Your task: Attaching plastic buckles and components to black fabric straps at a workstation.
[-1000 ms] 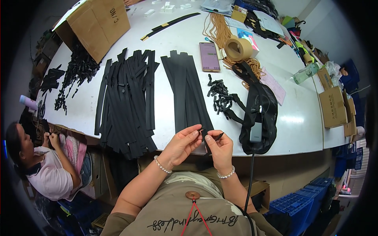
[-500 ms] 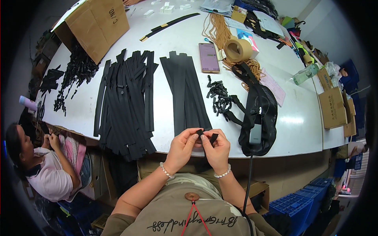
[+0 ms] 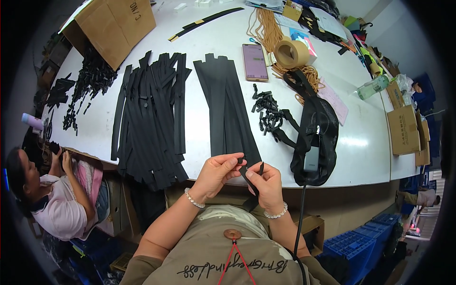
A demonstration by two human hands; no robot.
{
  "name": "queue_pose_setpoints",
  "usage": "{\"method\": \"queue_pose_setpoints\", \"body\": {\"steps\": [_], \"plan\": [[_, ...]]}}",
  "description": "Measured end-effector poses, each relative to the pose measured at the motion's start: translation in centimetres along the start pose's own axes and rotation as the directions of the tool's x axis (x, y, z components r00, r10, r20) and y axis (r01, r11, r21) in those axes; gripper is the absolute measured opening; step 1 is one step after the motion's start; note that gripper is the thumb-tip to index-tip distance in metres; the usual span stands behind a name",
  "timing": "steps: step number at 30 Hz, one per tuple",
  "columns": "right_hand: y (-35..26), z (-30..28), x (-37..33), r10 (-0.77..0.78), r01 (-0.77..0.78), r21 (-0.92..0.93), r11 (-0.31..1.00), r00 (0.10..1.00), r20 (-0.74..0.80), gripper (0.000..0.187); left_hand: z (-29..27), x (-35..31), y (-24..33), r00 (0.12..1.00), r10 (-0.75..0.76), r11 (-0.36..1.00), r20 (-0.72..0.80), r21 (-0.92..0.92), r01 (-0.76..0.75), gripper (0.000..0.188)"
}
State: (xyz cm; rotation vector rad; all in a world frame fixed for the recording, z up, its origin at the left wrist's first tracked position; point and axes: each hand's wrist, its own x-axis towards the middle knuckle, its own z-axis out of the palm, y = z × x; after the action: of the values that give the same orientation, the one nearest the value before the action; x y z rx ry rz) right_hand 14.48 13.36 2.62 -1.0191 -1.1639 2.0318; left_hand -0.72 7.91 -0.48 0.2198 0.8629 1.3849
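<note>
A black flat strap is stretched between my hands at the table's front edge, its lower part hanging in front of me. My left hand pinches a small black piece at the strap's upper end; whether it is a buckle or folded strap I cannot make out. My right hand grips the strap lower down between thumb and fingers. Just beyond my hands lies a neat stack of black straps. To its left spreads a looser pile of black straps. Small black plastic clips lie right of the stack.
A black mesh bag with a grey power bank and cable lies at right. Behind are a phone, a tape roll and tan cords. A cardboard box stands far left; a person sits at left.
My hands have moved slightly apart, the right one lower and to the right, and more strap shows between them. The view has shifted a little. At left, the seated person's hands have moved.
</note>
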Motion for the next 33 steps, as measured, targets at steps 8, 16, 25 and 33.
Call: {"method": "queue_pose_setpoints", "body": {"steps": [8, 16, 25, 33], "plan": [[0.7, 0.4, 0.0, 0.058, -0.056, 0.133, 0.990, 0.998, -0.009, 0.007, 0.0, -0.3, -0.2, 1.000, -0.016, 1.000, 0.012, -0.019, 0.016, 0.028], [0.8, 1.0, -0.3, 0.058, -0.050, 0.168, 0.985, 0.997, -0.041, 0.011, 0.7, -0.6, -0.9, 0.999, 0.041, 0.997, 0.030, -0.067, -0.039, 0.023], [0.8, 1.1, -0.8, 0.041, -0.031, 0.207, 0.978, 0.998, -0.042, 0.009, 0.8, -0.9, -1.3, 0.996, 0.084, 0.993, 0.026, -0.088, -0.081, 0.017], [1.1, 1.0, -0.9, 0.037, -0.028, 0.255, 0.967, 0.999, -0.031, 0.006, 1.2, -1.1, -1.4, 0.990, 0.139, 0.989, 0.025, -0.054, -0.137, 0.012]]}}
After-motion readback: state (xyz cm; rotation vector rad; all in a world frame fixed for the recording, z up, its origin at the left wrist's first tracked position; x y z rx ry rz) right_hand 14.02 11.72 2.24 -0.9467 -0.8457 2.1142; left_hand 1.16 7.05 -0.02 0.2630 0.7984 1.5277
